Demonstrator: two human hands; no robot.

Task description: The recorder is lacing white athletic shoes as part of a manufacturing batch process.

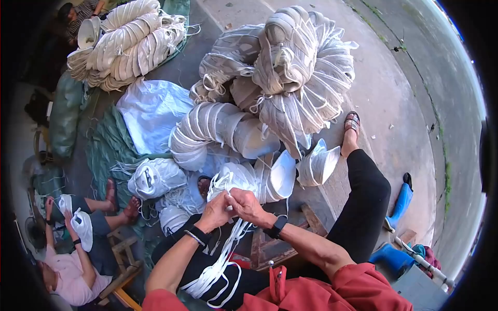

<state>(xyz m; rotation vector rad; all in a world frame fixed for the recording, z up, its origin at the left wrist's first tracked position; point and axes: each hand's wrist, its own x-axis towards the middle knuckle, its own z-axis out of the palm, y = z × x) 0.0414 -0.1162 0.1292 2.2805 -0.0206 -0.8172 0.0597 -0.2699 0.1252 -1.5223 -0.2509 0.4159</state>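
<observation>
Work partway along, as I judge it remotely: the left hand (213, 212) and right hand (248, 207) meet, pinching white laces (212, 274) that trail near. Far, the nested shoe stacks (334, 78) look threaded together; the white bundle (236, 177) just beyond the hands, its strands loose, seems unfinished.

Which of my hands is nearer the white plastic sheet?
Left. Your left hand sits nearer you and right of the white plastic sheet; your right hand is farther right.
</observation>
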